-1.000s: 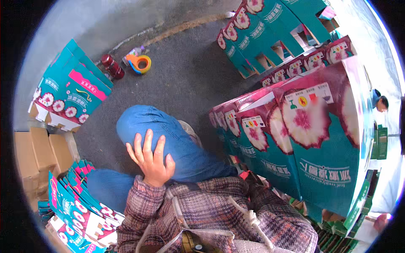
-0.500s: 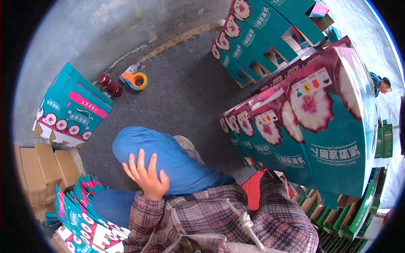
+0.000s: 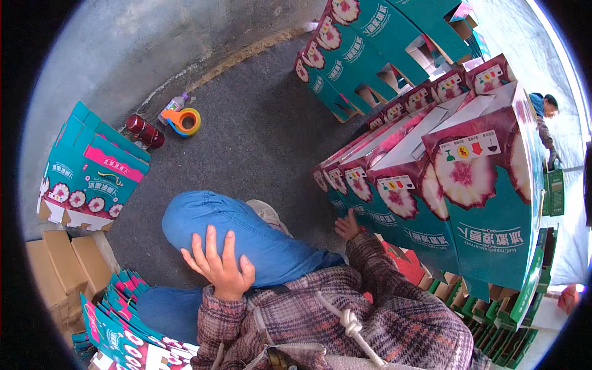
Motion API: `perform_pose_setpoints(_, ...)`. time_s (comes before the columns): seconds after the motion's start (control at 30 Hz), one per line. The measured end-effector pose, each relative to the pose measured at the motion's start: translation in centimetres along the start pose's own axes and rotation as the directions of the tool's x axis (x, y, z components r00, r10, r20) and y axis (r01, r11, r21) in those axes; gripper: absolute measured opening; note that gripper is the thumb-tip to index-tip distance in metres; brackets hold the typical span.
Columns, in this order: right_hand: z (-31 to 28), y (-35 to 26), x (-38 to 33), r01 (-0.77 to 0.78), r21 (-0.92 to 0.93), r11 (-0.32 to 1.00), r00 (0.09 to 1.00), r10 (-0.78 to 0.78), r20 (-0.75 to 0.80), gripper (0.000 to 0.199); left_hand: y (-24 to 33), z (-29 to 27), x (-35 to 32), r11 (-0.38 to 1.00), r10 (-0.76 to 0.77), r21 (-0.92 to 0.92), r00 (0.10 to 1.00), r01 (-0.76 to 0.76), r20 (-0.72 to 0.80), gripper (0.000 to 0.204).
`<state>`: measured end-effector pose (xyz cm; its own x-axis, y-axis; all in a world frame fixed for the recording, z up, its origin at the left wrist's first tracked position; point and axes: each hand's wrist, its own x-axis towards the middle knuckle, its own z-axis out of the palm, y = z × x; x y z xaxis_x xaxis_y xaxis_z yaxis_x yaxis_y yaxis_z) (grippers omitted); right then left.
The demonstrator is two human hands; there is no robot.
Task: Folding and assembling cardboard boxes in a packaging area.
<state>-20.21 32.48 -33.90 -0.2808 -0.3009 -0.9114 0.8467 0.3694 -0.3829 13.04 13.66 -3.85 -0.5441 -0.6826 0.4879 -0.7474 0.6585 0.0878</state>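
Observation:
My left hand rests on the blue trouser leg over my knee, its fingers spread and nothing in it. To the right, my right hand is at the near lower side of a row of teal and maroon printed cartons. Its thumb and fingers are apart, and I see nothing held. Whether it touches a carton I cannot tell. The cartons stand pressed together, with pale open tops and maroon flaps standing up behind them.
More teal cartons stand at the far right. A folded teal carton leans at left, by a dark red flask and an orange tape roll. Flat cartons and brown boxes sit lower left. Another person works far right.
My right hand has come into view beside the carton row. My left hand stays on my knee. The view has shifted slightly, and the person at far right now reaches down.

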Motion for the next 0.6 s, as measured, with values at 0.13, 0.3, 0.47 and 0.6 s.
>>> perform_pose_setpoints(0.13, -2.0, -2.9, 0.6, 0.078, -0.023, 0.997, 0.99, -0.081, -0.116, 0.109, 0.6, 0.9, 1.0, 1.0, -0.019, -0.025, 0.999, 0.018, -0.025, 0.044)
perform_pose_setpoints(0.3, -4.3, -7.6, 1.8, -0.005, -0.127, 0.992, 1.0, 0.006, 0.005, 0.126, 0.9, 1.3, 1.8, 1.0, -0.004, 0.01, 1.0, 0.004, 0.009, 0.044)
perform_pose_setpoints(0.47, -4.9, -13.2, -0.1, -0.089, -0.184, 0.979, 0.994, 0.076, -0.076, 0.128, 2.1, 1.7, 2.9, 0.999, 0.008, 0.05, 0.999, -0.011, 0.05, 0.044)
perform_pose_setpoints(0.6, -8.0, -16.6, 3.5, -0.131, -0.167, 0.977, 0.991, 0.131, -0.012, 0.13, 3.0, 2.2, 3.3, 0.998, 0.015, 0.063, 0.999, -0.019, 0.05, 0.044)
